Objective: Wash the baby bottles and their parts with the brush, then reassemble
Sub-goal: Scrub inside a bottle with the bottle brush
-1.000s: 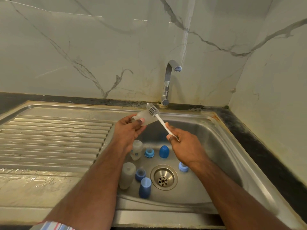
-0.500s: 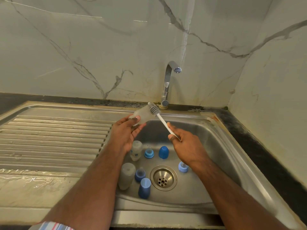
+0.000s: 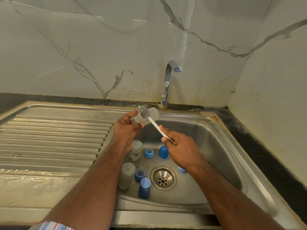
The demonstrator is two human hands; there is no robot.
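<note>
**Scrubbing the bottle body over the basin**

My left hand holds a clear bottle above the far left corner of the sink, fingers curled round its body, the bottle lying roughly level so its wall faces the brush. I judge it is held over the basin so that any drips fall inside rather than on the drainboard.

My right hand pinches the near end of the white brush, thumb and fingers clamped on the handle. The grey bristle head lies against the bottle; I cannot tell whether it sits inside the bottle or across the outside. Gripping the handle far from the head gives reach and leverage for a rotating stroke.

Remaining parts stand on the basin floor around the drain:

- a second clear bottle, far left, partly behind my left wrist;
- a third clear bottle, near left;
- a blue collar with teat and a blue cap, far of the drain;
- another collar with teat and a blue cap, near left of the drain;
- a blue part, right of the drain, mostly hidden by my right wrist.

The tap shows no running water. By my estimate, washing is at an early stage; reassembly has not begun.
</note>
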